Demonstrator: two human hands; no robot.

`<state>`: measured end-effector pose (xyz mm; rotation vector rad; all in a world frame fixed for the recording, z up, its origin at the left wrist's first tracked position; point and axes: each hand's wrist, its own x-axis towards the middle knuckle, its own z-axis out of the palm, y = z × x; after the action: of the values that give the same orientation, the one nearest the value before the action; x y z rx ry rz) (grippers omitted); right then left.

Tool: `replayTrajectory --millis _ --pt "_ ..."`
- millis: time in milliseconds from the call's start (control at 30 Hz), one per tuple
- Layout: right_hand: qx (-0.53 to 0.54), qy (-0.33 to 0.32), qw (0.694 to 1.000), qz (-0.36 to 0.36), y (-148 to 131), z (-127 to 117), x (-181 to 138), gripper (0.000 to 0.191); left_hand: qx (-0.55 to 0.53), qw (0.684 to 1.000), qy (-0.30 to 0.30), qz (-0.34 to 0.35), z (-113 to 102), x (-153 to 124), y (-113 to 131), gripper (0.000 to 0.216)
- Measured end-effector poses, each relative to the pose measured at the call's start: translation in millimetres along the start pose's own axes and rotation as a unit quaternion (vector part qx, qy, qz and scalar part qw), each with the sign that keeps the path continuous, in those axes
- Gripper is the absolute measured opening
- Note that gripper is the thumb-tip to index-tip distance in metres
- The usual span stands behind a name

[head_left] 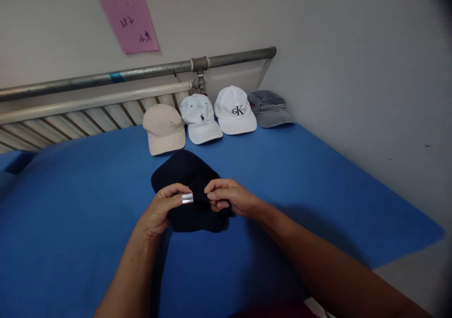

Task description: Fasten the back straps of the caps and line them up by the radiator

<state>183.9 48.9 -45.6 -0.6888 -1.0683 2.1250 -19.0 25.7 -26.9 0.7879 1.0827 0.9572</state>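
Note:
A dark navy baseball cap (183, 169) is held over the blue table, its back strap towards me. On the strap sits a shiny metal buckle (187, 198). My left hand (163, 209) is closed, pinching the cap at the buckle between thumb and fingers. With its fingertips, my right hand (231, 196) grips the dark strap (200, 198) just right of the buckle. Parts of the cap's crown are hidden behind both hands.
Beyond it stand a beige cap (164, 127), a pale cap (200, 118), a white cap (235, 110) and a grey cap (270, 108) along the back of the blue table (88, 205). A radiator (95, 115), a metal pipe (151, 71) and a pink paper (130, 23) are behind.

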Motion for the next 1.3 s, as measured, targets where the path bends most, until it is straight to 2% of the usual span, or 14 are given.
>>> replayTrajectory --millis 967,1300 --pt "0.000 -0.003 1.000 0.026 3.0 -0.3 4.3 0.010 0.030 0.999 -0.023 -0.003 -0.6 3.1 -5.2 0.018" --pt "-0.015 0.004 1.000 0.000 0.9 5.2 1.5 0.017 0.049 0.999 -0.022 -0.008 0.7 2.5 -3.9 0.018"
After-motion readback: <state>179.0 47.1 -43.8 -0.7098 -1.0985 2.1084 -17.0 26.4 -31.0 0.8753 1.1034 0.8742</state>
